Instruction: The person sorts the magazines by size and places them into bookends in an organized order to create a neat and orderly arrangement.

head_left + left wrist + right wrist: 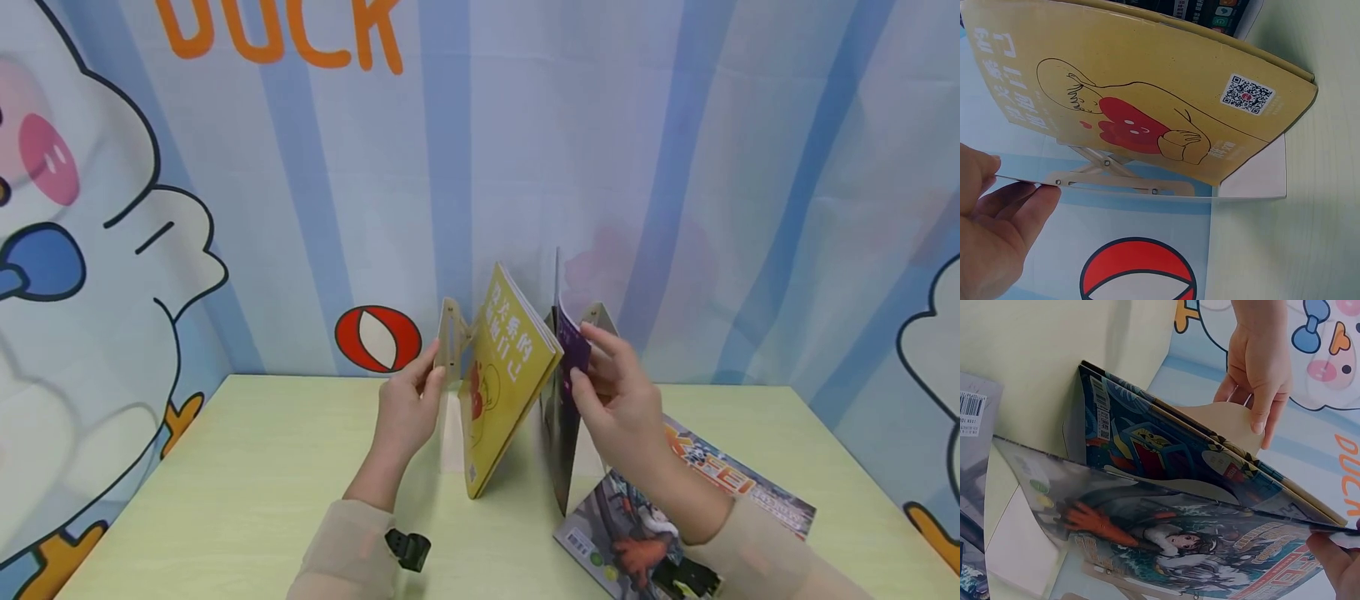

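Note:
An expandable white book stand [1247, 181] with folding cross-bars stands on the table. My left hand [408, 408] pinches the upper edge of its left end plate [450, 342] between thumb and fingers. Inside leans a yellow book [510, 383] with a red heart drawing, tilted to the right. Behind it, in the right wrist view, stands a dark blue patterned book [1154, 447]. My right hand [618, 400] pinches the upper part of an upright magazine [1179, 534] with an illustrated cover. The stand's right end plate [600, 317] is partly hidden behind that hand.
Another illustrated magazine [600, 533] lies flat on the table [225, 500] at the front right, partly covered by my right forearm. A striped blue curtain [510, 167] with cartoon ducks hangs along the table's back edge.

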The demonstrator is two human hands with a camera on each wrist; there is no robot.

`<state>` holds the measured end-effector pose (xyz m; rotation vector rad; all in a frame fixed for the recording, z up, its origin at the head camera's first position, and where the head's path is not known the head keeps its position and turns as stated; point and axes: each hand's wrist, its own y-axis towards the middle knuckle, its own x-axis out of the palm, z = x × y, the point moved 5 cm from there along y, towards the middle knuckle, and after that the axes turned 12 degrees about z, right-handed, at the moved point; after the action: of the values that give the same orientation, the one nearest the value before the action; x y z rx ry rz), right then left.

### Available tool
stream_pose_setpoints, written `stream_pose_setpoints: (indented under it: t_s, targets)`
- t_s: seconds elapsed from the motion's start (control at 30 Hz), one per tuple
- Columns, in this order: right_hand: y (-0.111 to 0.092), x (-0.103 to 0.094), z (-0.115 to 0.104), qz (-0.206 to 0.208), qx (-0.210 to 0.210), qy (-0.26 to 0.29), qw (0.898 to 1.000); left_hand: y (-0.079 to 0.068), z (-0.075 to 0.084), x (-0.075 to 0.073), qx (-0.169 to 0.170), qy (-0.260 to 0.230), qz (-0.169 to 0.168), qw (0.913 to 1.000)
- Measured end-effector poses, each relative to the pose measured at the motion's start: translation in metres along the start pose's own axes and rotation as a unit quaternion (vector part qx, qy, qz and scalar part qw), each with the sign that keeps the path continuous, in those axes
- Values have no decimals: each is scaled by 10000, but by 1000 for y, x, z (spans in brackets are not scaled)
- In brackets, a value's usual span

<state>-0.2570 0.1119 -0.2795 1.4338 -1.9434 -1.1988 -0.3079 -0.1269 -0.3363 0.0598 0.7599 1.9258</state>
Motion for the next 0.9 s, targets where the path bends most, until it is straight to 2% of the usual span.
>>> stream_pose_setpoints:
  t_s: [0.4, 0.7, 0.9]
  targets:
    - [-6, 3, 4, -339, 386, 72, 9987, 1, 1, 0, 113, 57, 36, 9999]
    - [-11, 0, 4, -377, 265, -295, 9985, 0, 2, 0, 20, 27, 14, 10000]
    - [-14, -3, 4, -354, 175, -387, 9985, -1, 2, 0, 73, 23, 39, 10000]
